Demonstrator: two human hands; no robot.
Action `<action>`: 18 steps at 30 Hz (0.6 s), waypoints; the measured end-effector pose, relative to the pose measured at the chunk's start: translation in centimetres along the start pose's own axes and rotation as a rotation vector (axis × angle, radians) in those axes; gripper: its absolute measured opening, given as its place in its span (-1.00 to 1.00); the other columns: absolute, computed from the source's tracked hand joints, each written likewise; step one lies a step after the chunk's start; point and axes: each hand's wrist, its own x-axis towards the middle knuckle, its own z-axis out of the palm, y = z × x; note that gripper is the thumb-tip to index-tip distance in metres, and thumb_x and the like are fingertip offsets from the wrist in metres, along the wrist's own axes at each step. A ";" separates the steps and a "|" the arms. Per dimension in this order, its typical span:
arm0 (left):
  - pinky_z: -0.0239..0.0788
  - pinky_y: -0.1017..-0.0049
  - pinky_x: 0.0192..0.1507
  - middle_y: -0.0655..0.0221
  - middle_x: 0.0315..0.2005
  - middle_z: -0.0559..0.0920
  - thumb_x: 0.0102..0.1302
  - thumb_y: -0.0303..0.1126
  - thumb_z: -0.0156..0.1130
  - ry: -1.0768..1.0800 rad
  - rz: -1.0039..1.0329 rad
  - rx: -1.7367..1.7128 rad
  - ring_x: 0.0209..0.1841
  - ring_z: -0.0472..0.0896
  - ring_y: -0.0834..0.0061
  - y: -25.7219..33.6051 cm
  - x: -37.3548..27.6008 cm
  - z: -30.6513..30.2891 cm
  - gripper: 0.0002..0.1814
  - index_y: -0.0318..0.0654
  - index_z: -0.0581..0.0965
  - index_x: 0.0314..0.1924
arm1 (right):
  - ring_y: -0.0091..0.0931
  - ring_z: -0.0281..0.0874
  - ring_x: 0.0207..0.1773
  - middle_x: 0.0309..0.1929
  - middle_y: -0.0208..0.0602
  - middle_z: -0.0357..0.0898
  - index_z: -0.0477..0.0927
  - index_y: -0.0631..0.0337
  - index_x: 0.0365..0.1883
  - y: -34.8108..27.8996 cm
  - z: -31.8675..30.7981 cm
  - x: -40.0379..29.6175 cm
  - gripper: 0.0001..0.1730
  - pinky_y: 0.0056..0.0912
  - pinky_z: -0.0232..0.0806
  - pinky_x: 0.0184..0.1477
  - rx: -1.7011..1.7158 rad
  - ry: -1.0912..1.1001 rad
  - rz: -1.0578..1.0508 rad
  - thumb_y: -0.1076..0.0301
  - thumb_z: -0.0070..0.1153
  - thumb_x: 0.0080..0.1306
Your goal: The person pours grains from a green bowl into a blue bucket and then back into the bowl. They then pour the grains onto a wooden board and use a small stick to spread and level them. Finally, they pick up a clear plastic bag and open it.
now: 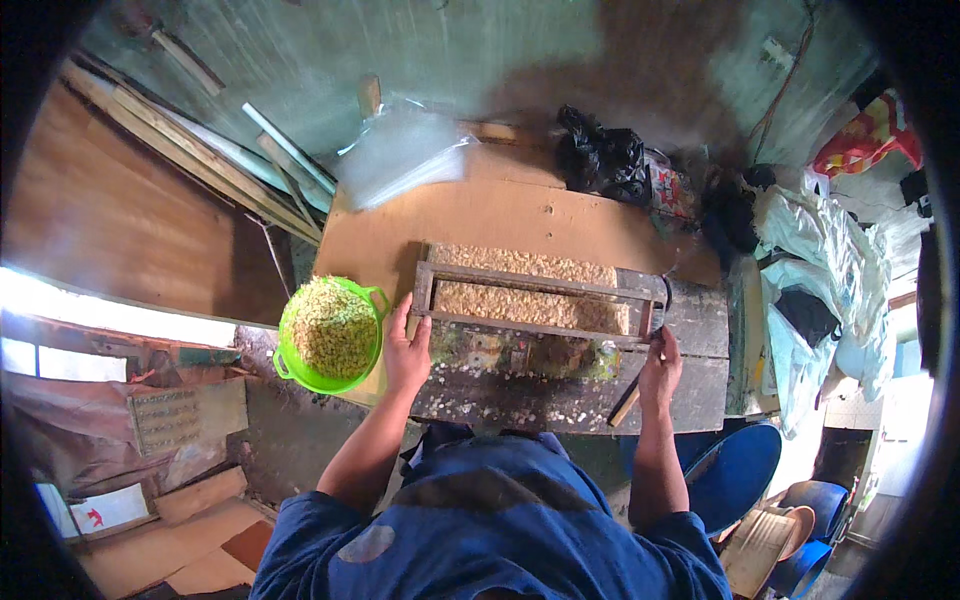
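A long rectangular wooden frame [525,281] lies or hovers over a flat slab of pale, bean-like pieces [517,307]; whether it touches the slab I cannot tell. My left hand [407,360] grips the frame's left end between thumb and fingers. At the opposite end, my right hand [661,369] has its fingers on the frame's right corner. A tool with a wooden handle [624,403] shows beside that palm; how it is held is unclear. Left of my left hand stands a bright green plastic colander [330,386], heaped with similar loose pale pieces [330,326].
Clear plastic sheets [409,161] and black plastic bags [600,154] lie along the table's back [450,217]. Loose pieces are scattered on the dark boards [510,405] before me. Blue plastic tubs [735,469] stand at lower right, below hanging pale plastic bags [817,247].
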 end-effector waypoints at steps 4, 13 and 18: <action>0.22 0.22 0.42 -0.05 0.29 0.53 0.50 -0.26 0.22 -0.021 0.042 0.076 0.37 0.46 0.05 1.1 -3.0 -1.4 -0.45 -0.37 0.41 0.38 | -0.40 0.58 0.13 0.14 -0.11 0.64 0.55 0.34 0.28 1.0 -1.7 -2.1 -0.60 -0.37 0.39 0.18 0.095 0.038 0.008 0.49 0.06 0.50; 0.25 0.20 0.39 -0.11 0.26 0.52 0.50 -0.31 0.20 -0.145 -0.034 0.157 0.34 0.48 -0.02 -2.2 -8.4 -2.8 -0.46 -0.40 0.39 0.39 | -0.31 0.63 0.08 0.03 -0.09 0.67 0.58 0.31 0.25 -0.7 -3.2 -8.5 -0.58 -0.28 0.41 0.14 -0.118 -0.083 0.208 0.52 0.04 0.43; 0.28 0.20 0.37 -0.13 0.24 0.54 0.51 -0.30 0.19 -0.183 -0.074 0.142 0.32 0.50 -0.03 -1.5 -7.0 -2.3 -0.45 -0.41 0.39 0.38 | -0.19 0.64 0.05 -0.01 0.03 0.65 0.59 0.30 0.22 1.8 -2.3 -7.2 -0.60 -0.19 0.44 0.08 -0.181 -0.096 0.200 0.45 0.03 0.44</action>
